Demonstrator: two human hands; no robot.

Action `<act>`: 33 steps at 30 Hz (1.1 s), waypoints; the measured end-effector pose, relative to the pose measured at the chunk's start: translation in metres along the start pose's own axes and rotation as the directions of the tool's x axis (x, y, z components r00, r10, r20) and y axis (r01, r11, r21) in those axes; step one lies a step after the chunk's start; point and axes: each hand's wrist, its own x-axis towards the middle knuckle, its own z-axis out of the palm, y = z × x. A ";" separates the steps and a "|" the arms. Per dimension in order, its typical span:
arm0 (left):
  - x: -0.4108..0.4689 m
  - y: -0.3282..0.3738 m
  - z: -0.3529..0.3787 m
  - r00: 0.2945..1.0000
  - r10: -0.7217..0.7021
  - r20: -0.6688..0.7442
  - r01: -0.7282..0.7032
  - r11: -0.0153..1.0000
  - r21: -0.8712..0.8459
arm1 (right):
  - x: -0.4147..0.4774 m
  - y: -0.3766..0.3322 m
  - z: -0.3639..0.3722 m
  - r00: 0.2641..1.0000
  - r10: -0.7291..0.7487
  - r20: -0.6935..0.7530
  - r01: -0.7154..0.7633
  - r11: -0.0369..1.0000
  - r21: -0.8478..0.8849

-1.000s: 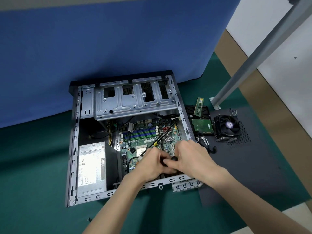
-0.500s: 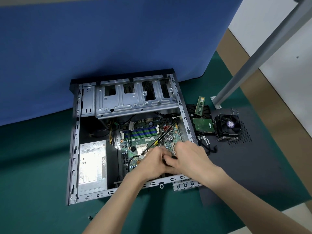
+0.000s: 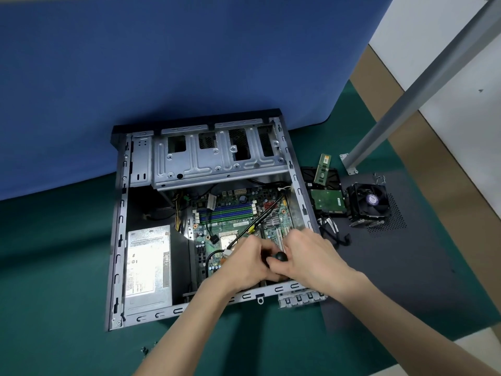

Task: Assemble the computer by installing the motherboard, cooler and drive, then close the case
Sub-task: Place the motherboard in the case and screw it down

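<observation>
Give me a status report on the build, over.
Left hand and right hand grip black-handled tool over motherboard. Cooler and drive outside case, not installed. Black cable crosses board.

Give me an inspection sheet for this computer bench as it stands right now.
Surface: green mat, dark side panel on its right part.
Job's things: motherboard inside open case; cooler and drive outside, to its right.
Clutter: memory stick by drive; small screws on mat.
Hands: left hand and right hand both grip black-handled tool over motherboard.
Cables: black cable crosses motherboard; loose cables beside case.
Surroundings: blue screen, grey metal leg.
</observation>
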 end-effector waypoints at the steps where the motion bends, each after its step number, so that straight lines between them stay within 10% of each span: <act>1: 0.000 0.000 0.000 1.000 0.011 0.004 -0.011 1.000 0.003 | 0.001 -0.001 -0.001 1.000 0.008 -0.010 -0.008 1.000 -0.030; 33: 0.002 -0.008 -0.003 0.999 -0.048 0.012 0.049 0.993 -0.109 | 0.003 -0.003 0.003 0.998 0.052 -0.021 -0.050 0.993 0.108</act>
